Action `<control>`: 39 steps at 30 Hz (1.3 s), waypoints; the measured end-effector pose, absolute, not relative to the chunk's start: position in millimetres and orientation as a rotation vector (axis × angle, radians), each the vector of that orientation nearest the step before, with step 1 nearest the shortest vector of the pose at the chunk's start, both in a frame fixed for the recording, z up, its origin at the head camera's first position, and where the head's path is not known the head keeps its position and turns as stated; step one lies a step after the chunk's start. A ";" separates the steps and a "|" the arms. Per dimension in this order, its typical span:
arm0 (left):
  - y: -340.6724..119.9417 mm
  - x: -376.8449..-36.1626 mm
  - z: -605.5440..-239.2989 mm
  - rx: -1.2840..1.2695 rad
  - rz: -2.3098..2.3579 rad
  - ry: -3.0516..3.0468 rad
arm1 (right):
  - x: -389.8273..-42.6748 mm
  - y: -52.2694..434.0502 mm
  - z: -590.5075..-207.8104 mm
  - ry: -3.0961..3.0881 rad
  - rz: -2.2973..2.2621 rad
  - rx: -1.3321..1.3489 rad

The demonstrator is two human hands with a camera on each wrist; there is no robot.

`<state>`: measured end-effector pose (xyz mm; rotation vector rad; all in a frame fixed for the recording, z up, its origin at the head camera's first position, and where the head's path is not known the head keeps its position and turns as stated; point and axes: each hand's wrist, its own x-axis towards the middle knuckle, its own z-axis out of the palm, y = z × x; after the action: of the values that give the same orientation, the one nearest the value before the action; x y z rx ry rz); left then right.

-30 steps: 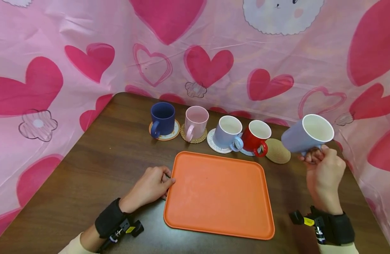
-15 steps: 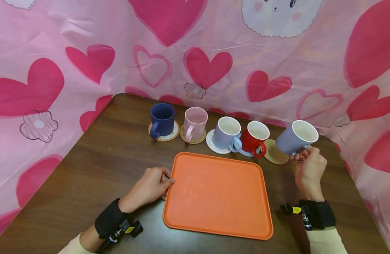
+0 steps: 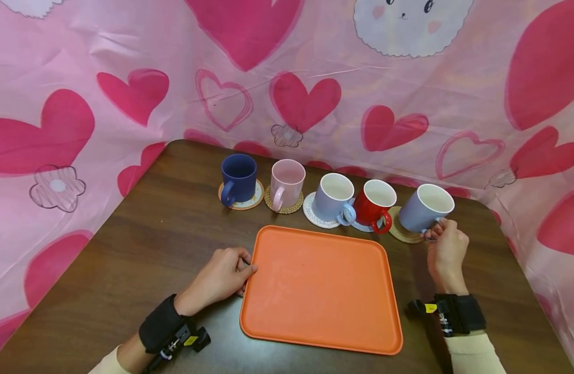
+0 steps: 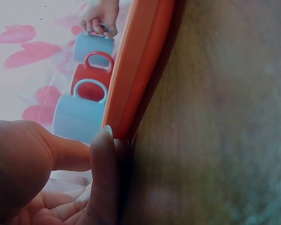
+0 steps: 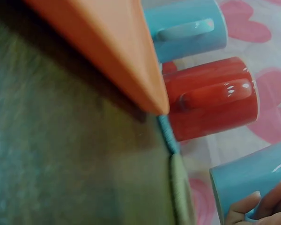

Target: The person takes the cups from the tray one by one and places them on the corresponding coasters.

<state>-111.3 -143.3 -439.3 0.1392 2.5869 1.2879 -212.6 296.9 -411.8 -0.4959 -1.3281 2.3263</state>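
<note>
My right hand (image 3: 448,246) grips the handle of a pale lavender-blue mug (image 3: 422,210), which leans slightly over a round woven coaster (image 3: 401,234). A gap shows between mug and coaster in the right wrist view, where my fingertips (image 5: 246,205) curl at the handle. At the left rim of an orange rectangular tray (image 3: 319,291), my left hand (image 3: 223,272) pinches the edge between thumb and finger; the left wrist view shows the thumb tip (image 4: 103,145) against the rim. Just left of the held mug, a red mug (image 3: 368,202) stands on a pale blue coaster (image 3: 361,226).
Further left stand a light blue mug (image 3: 331,197) on a white coaster (image 3: 312,210), a pink mug (image 3: 289,179) on a woven coaster (image 3: 289,209), and a dark blue mug (image 3: 242,179) on a patterned coaster (image 3: 256,200). A pink heart-print cloth (image 3: 315,47) hangs behind the wooden table (image 3: 128,270).
My right hand has moved left and down with the lavender-blue mug, bringing it from beside the coaster to over it and tilting it more upright. My left hand has stayed on the tray.
</note>
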 end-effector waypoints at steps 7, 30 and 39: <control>-144.1 -110.8 -439.1 0.150 1.279 2.589 | -215.1 300.0 -421.9 -1.383 2.363 -0.535; -145.1 -111.5 -437.6 0.180 1.279 2.600 | -214.3 299.6 -429.5 -1.387 2.445 -0.591; -143.8 -110.9 -438.1 0.179 1.277 2.597 | -208.8 303.0 -430.3 -1.543 2.420 -0.589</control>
<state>-110.9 -143.8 -438.1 0.1793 2.5969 1.2772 -208.8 303.0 -430.3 -0.5895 -1.5428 2.4202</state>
